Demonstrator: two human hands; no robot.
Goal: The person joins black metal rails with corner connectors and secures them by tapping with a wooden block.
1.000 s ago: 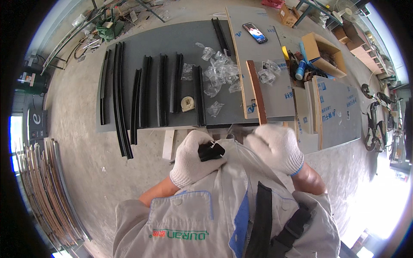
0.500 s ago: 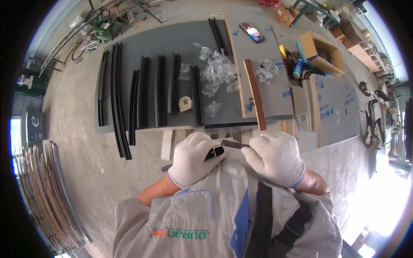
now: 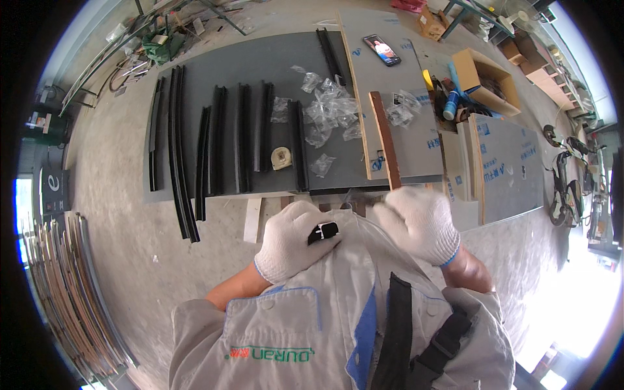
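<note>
My left hand (image 3: pixel 289 242), in a white knitted glove, is closed around a black profile (image 3: pixel 323 231). The profile's cut end faces up, with bright edges, close to my chest. Beside it on the right, my gloved right hand (image 3: pixel 419 224) is curled and smeared by motion at the fingers; whatever it grips is too blurred to name. The brown wooden strip (image 3: pixel 385 140) lies just beyond the right hand on a grey board (image 3: pixel 396 78). On the dark table panel (image 3: pixel 260 55) lie several black profiles (image 3: pixel 242 136), a round tape measure (image 3: pixel 281 158) and crumpled clear plastic bags (image 3: pixel 328 110).
A phone (image 3: pixel 381 50) rests on the grey board. To the right stand an open cardboard box (image 3: pixel 484 81), a blue can (image 3: pixel 450 104) and a stack of grey panels (image 3: pixel 510 169). Long bars (image 3: pixel 71 292) lie on the floor at left; a scooter-like frame (image 3: pixel 564 182) is far right.
My right hand has moved slightly up and away from the left hand's profile. The dark flat piece it held is smeared out of recognition. My left hand has stayed in place.
</note>
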